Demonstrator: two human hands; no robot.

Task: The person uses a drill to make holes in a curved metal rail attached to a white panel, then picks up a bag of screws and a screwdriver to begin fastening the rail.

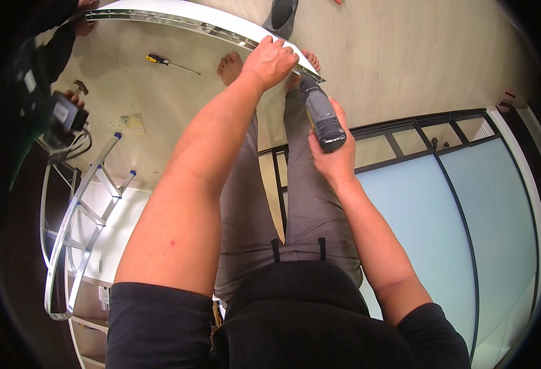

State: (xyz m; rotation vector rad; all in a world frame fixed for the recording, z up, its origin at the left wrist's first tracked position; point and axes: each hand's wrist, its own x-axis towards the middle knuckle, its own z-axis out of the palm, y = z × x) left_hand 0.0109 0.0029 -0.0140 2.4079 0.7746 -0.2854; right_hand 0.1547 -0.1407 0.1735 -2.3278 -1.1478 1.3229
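Observation:
A long white panel [178, 11] with a shiny metal strip [178, 26] along its near edge spans the top of the head view, bowed by the lens. My left hand [270, 63] grips the panel near its right end, fingers curled over the edge. In my right hand [337, 150] is a dark grey power drill [321, 114], its front end pointing up at the strip's right end, close beside my left hand. The drill's tip and whatever it meets are too small to make out.
On the floor lie a yellow-and-black screwdriver [158, 59], a hammer [81, 87], a small plastic bag [133, 123] and a grey shoe [281, 17]. An aluminium stepladder [73, 215] stands left. Frosted sliding doors [418, 209] are at right. Another person's dark-clothed limb [58, 52] shows at upper left.

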